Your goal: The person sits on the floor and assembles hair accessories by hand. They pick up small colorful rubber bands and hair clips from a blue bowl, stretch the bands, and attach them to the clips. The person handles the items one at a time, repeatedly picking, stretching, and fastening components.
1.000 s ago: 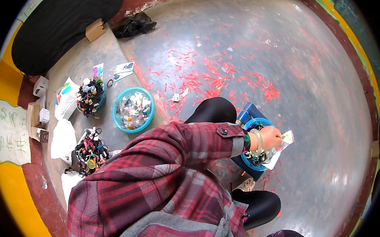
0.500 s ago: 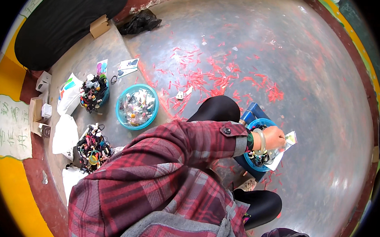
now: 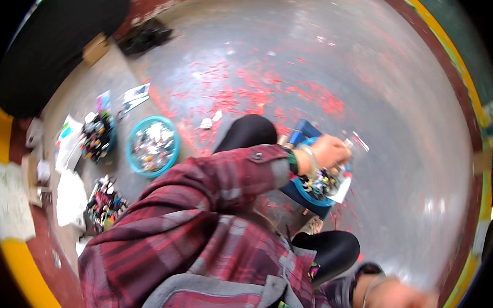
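Note:
My left hand (image 3: 330, 151) is raised over the far rim of a blue basket (image 3: 311, 200). Its closed fingers hold a small clear plastic bag (image 3: 361, 142) with a red strip along one edge. In the basket lies a jumble of small dark and colourful items that look like hair ties (image 3: 322, 185), and a white card (image 3: 341, 190) leans at its right side. My right hand (image 3: 397, 304) is at the lower right, away from the basket; motion smears its fingers. A pale bracelet circles each wrist.
To the left stand a turquoise basket (image 3: 175, 153) of small clear packets and two heaps of dark hair ties (image 3: 97, 136), beside white bags (image 3: 71, 198). Red scraps (image 3: 232, 97) litter the floor ahead. A blue stool (image 3: 299, 133) supports my basket.
My left hand has risen out of the basket, and a clear bag now shows at its fingertips. My right hand has come into view at the lower right. The whole view has shifted.

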A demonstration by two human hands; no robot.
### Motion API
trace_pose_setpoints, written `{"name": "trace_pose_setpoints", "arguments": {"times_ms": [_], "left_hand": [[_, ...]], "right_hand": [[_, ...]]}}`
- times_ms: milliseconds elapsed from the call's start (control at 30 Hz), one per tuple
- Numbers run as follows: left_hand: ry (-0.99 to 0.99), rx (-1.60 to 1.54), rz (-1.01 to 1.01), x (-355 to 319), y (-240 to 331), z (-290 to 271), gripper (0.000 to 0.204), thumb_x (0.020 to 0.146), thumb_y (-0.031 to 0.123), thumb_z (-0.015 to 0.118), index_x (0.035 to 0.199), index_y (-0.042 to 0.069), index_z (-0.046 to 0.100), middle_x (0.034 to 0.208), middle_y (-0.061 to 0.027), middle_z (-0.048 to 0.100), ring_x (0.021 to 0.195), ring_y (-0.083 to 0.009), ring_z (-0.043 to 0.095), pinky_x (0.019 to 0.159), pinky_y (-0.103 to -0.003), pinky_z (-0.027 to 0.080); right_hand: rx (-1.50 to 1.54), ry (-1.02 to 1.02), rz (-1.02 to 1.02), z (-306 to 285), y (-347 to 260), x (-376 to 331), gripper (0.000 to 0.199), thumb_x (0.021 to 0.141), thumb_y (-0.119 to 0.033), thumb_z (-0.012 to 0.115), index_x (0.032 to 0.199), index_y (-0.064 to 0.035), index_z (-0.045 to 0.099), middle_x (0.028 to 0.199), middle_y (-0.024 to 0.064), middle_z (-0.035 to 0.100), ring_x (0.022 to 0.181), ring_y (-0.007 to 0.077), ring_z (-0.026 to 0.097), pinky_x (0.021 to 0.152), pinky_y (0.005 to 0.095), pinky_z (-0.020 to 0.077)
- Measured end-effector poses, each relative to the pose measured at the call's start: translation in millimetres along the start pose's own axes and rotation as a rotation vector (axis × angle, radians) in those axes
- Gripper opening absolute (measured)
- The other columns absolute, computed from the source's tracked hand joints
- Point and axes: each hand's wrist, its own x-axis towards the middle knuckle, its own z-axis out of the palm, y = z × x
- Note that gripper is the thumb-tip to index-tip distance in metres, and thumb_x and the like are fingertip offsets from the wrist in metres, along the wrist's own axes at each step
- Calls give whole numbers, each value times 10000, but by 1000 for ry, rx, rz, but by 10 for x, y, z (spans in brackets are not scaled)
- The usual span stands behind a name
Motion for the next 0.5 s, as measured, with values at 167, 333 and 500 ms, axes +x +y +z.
{"name": "trace_pose_setpoints", "arguments": {"times_ms": [167, 333, 500], "left_hand": [[-21, -476, -75, 90, 186, -18, 216, 899, 189, 500, 878, 7, 615, 777, -58, 611, 708, -127, 564, 595, -246, 431], [2, -478, -89, 153, 547, 130, 180, 871, 184, 558, 933, 32, 630, 903, -47, 638, 831, -128, 586, 668, -253, 445], [62, -263, 35, 289, 289, 152, 177, 860, 179, 582, 942, 33, 640, 915, -26, 638, 801, -89, 563, 658, -242, 440]], "right_hand": [[-476, -323, 1157, -284, 958, -1035, 240, 880, -254, 508, 952, -35, 576, 847, 52, 606, 750, 129, 557, 657, 259, 434], [283, -54, 2043, -636, 1429, -1981, 463, 827, -458, 574, 1025, -40, 558, 896, 78, 620, 808, 163, 578, 698, 281, 436], [509, -51, 2073, -529, 1265, -2193, 249, 813, -234, 645, 925, -13, 620, 825, 75, 638, 742, 144, 610, 658, 259, 494]]}}
